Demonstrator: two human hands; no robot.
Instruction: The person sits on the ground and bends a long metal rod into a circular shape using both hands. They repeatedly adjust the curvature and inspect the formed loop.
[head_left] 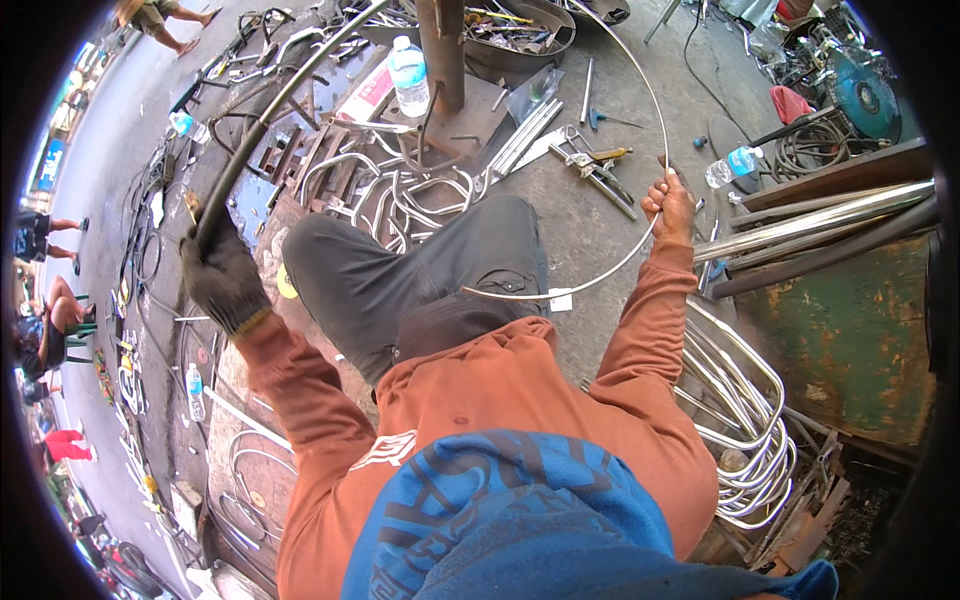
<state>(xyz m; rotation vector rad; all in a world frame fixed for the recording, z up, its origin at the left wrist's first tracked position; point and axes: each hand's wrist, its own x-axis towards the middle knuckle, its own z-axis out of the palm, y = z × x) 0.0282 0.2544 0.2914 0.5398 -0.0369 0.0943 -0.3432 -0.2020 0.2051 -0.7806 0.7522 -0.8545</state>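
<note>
My left hand [222, 272], in a dark knitted glove, is wrapped around a long dark tube [258, 135] that slants up past the top edge. My bare right hand [673, 205] is closed on a thin pale cable [520, 297]. This cable bows down from the top edge, passes through my fingers and curves to a free end over my lap. Whether tube and cable join beyond the top edge cannot be seen. Bent metal tubes [405, 200] lie heaped in front of my knees, beside an upright rusty post [438, 60].
A water bottle [408, 76] stands by the post; another [733, 167] lies at right. A clamp-like tool [595, 170] is on the floor. Long metal pipes [820, 222] jut in beside my right arm, above bundled bent tubes [755, 430]. A fan [862, 95] stands far right; people are at far left.
</note>
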